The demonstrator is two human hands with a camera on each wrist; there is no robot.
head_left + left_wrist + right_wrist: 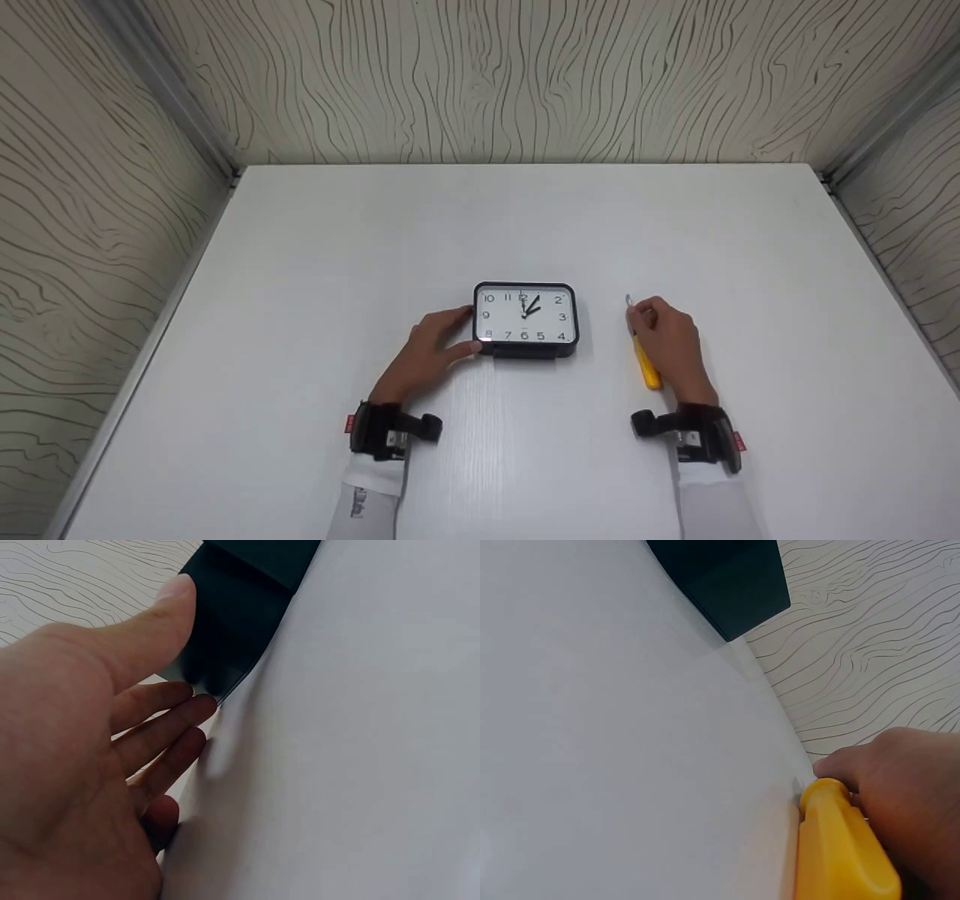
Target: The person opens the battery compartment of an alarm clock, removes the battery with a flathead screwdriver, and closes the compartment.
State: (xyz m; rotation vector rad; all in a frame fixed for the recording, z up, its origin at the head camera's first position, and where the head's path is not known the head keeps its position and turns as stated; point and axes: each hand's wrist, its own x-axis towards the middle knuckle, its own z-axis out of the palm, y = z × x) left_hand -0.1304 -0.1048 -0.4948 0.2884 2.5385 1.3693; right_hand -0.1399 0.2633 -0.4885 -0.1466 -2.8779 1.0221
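A black-framed rectangular alarm clock (525,319) stands near the middle of the white table, its white face towards the head camera. My left hand (424,356) holds the clock's left end, thumb at the lower corner and fingers along the side. Close up in the left wrist view, the clock's dark casing (232,615) lies beyond the thumb. To the right of the clock, my right hand (670,341) pinches a tool with a yellow handle (647,367) and a short metal tip (629,301). The fingers partly hide the tool; its exact kind cannot be told.
The white table (360,232) reaches back to a wall (480,82) with a wavy line pattern. Similar panels stand at both sides, with metal posts in the corners. Each wrist carries a black camera strap (382,431).
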